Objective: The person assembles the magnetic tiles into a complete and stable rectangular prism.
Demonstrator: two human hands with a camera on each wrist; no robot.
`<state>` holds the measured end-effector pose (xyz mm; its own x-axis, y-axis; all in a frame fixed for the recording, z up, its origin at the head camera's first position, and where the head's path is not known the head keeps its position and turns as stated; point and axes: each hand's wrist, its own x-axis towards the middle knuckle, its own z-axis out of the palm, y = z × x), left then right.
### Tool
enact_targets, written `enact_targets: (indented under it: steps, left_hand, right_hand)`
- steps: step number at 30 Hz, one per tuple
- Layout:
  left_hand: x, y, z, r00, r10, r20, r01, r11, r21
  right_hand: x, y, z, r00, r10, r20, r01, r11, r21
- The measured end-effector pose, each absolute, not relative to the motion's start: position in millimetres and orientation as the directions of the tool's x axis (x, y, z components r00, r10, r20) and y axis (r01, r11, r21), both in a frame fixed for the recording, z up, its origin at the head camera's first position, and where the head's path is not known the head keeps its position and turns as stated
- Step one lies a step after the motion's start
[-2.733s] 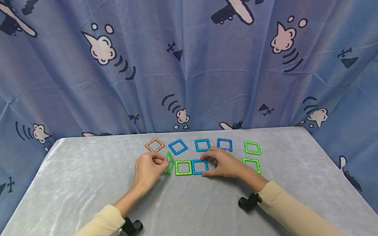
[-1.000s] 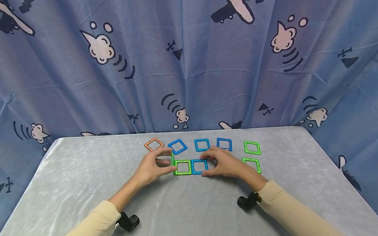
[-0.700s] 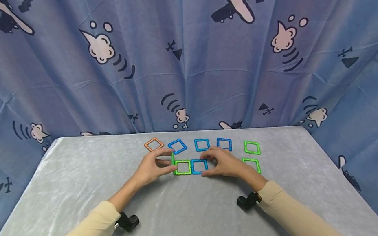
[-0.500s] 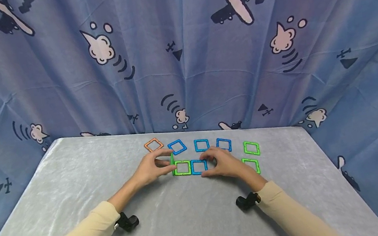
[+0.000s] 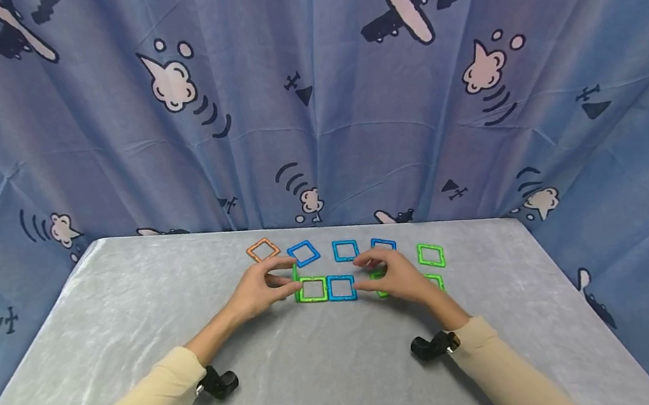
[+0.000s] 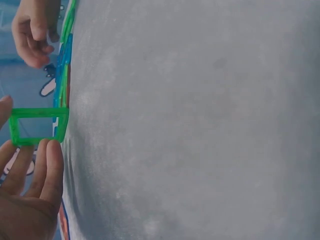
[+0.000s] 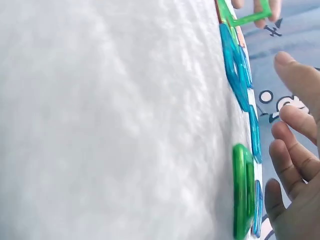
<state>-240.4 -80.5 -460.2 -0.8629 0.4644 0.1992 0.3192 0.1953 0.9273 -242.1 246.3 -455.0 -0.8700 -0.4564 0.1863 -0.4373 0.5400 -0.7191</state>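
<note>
My left hand holds a green square magnetic tile upright on its edge, thumb at one side and fingertips at the other. That tile stands along the left side of a flat green tile. Joined to the flat one on its right is a blue tile, also lying flat. My right hand hovers just right of the blue tile with its fingers loosely bent and nothing between them. Another green tile lies beneath the right hand, mostly hidden in the head view.
Behind the hands lie an orange tile and blue tiles, one of them partly covered by the right hand. Two green tiles lie at the right. A patterned curtain hangs behind the grey cloth-covered table.
The left hand brought the green tile upright against the flat green tile and keeps it there. The right hand has let go of the blue tile and shifted right.
</note>
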Motion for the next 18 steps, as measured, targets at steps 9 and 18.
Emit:
enact_targets:
  steps: [9, 18]
  left_hand:
    - [-241, -80, -463, -0.869, 0.457, 0.191, 0.310, 0.200, 0.929]
    - [-240, -78, -461, -0.868, 0.455, 0.197, 0.314, 0.197, 0.929]
  right_hand:
    - [-233, 275, -456, -0.888, -0.424, 0.178, -0.372, 0.433, -0.821]
    - [-221, 305, -456, -0.894, -0.404, 0.192, -0.378, 0.452, -0.808]
